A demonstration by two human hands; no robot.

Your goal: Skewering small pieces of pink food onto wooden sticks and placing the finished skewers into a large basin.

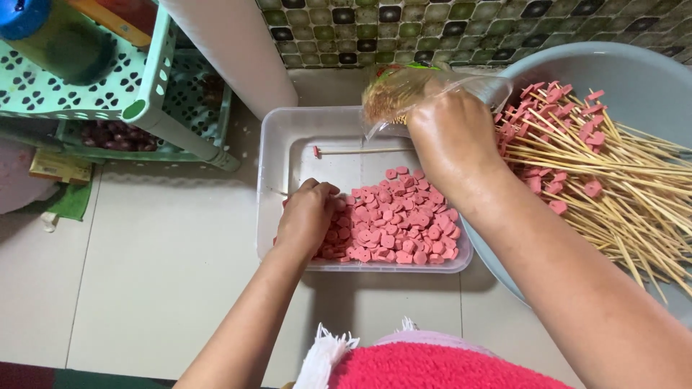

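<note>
A clear plastic tub (277, 130) on the tiled floor holds many pink sausage slices (400, 223) and one bamboo skewer (357, 151) with a slice on its end. My left hand (306, 216) rests fingers-down in the slices at the tub's left side, seemingly pinching one. My right hand (450, 133) reaches over the tub's far right corner and grips a clear plastic bag of bamboo skewers (393, 94). To the right, a large grey basin (641, 72) holds a pile of skewers (605, 173) tipped with pink slices.
A pale green plastic rack (144, 101) stands at the upper left with dark items on its lower shelf. A white pipe (238, 50) leans beside it. A mosaic tile wall (447, 29) runs along the back. Red cloth (447, 367) lies at the bottom.
</note>
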